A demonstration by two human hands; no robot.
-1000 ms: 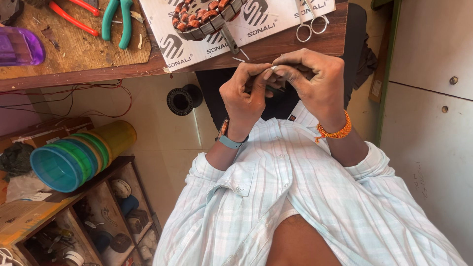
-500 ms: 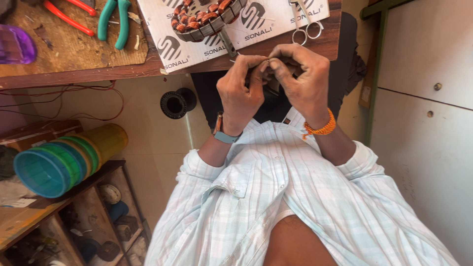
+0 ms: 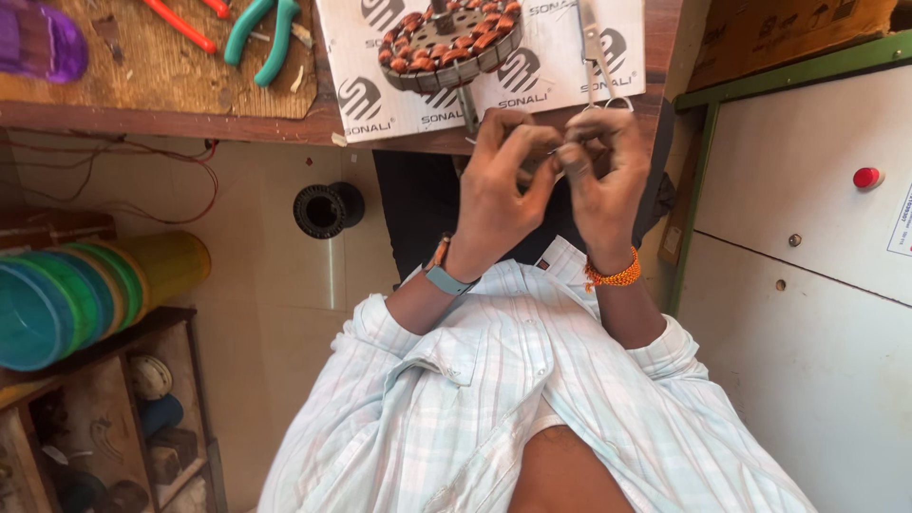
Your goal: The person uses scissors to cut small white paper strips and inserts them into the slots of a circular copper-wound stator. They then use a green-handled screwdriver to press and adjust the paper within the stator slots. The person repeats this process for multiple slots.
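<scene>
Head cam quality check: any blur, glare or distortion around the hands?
Head view: left hand and right hand are fairly sharp, fingertips slightly soft; light is even and diffuse, no glare; wide-angle bending shows at the frame edges, as on the stacked bowls; whatever the fingertips pinch is too small to resolve.

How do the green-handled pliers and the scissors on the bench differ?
The green-handled pliers lie on the bare wooden board; the scissors lie on white printed card. The pliers have thick teal grips; the scissors are slim bare metal with loop handles, partly hidden behind the right hand. Neither is held.
</scene>
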